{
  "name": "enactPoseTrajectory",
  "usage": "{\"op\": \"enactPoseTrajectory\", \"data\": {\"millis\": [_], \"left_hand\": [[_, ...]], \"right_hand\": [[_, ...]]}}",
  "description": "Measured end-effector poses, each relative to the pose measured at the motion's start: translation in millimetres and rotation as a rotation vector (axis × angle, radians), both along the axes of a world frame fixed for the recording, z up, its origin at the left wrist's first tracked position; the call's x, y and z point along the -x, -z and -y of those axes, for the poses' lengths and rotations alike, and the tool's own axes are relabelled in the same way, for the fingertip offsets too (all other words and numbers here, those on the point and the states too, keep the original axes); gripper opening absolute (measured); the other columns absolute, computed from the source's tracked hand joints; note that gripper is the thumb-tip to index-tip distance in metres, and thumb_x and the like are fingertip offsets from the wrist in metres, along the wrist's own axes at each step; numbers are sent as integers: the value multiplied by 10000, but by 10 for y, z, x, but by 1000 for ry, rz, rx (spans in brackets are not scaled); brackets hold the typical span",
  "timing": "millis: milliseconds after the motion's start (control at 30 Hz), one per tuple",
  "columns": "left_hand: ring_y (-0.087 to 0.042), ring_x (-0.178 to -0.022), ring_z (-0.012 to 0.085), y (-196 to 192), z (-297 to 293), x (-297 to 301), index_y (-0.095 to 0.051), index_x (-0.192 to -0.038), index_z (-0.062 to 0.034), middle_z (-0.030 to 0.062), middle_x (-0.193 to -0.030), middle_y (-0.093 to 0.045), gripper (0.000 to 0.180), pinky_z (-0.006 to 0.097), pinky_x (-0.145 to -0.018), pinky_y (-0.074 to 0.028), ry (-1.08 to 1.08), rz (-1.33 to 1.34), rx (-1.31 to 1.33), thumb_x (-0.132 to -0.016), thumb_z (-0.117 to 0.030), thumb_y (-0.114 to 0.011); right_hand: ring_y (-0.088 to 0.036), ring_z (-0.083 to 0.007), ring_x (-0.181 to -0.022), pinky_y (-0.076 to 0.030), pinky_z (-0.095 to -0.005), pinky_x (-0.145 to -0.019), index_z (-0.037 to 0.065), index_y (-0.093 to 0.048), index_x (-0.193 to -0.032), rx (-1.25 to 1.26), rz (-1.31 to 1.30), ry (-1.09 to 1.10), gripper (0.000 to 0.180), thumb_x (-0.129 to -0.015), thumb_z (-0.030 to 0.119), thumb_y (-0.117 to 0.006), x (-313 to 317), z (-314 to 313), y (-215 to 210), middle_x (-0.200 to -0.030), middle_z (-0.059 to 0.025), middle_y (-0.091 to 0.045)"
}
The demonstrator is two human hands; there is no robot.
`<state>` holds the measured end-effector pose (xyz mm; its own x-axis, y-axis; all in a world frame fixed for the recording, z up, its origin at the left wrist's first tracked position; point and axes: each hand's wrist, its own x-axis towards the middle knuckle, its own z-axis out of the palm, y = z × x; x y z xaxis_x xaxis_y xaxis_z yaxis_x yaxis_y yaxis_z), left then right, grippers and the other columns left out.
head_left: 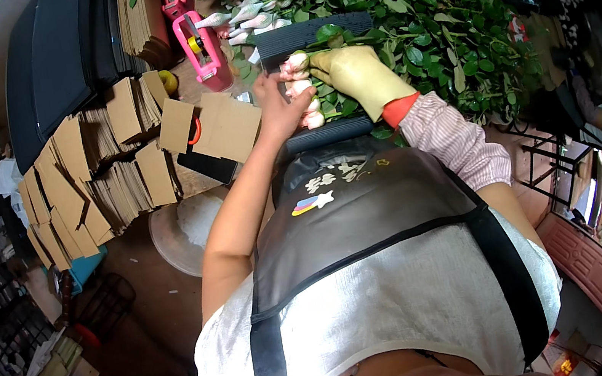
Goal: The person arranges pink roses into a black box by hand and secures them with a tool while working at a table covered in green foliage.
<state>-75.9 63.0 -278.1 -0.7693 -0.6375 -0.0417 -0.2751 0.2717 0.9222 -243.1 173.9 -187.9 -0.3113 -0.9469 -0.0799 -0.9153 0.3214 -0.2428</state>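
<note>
Closest to the lens, a white top and dark apron (367, 217) fill the lower frame and block whatever counter edge lies under them. Further out, the bare left hand (276, 111) is seen with fingers resting on a row of pale pink rose buds (302, 88), and the right hand (358, 72), in a yellow glove, is closed around the same bunch from the other side; the buds sit between two dark ribbed pads (310, 34) just in front of the body. Judged risk: buds could be bruised or a head snapped if the gloved grip is squeezed too hard, and the bare fingers could be pricked by thorns hidden among the stems. Leafy rose stems (432, 23) are piled beyond, so the stem count cannot be told. Cardboard sleeves (99, 178) and a pink tape dispenser (200, 48) are seen left; the far rim is dark and warped.
</note>
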Motion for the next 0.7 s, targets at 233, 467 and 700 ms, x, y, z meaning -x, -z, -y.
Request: {"op": "enactPoseTrajectory", "data": {"millis": [233, 467, 700], "left_hand": [[-320, -1343, 327, 45, -17, 0, -494, -1399, -94, 217, -1375, -362, 767, 390, -1153, -290, -14, -11, -29, -779, -371, -851], [-332, -1389, 459, -71, 78, 146, -744, -1073, -108, 343, -1443, -366, 435, 496, -1139, -315, -137, -68, -127, -767, -398, -850], [-359, -1387, 463, -74, 119, 132, -750, -1043, -100, 353, -1441, -376, 393, 490, -1148, -307, -69, -38, -73, -765, -361, -848]], "right_hand": [[-703, -323, -769, -556, -447, -648, 140, -676, -981, 94, -9, -62, 126, -893, 197, -607, -12, -24, 99, -875, -74, -720], [-735, -324, -859, -573, -440, -722, 94, -654, -1105, -191, -9, -51, 239, -902, 213, -611, -83, 40, -108, -937, -116, -744], [-711, -335, -781, -557, -450, -697, 87, -721, -1000, 132, 120, 243, 291, -951, 356, -623, -245, -47, -652, -876, -136, -729]]}}
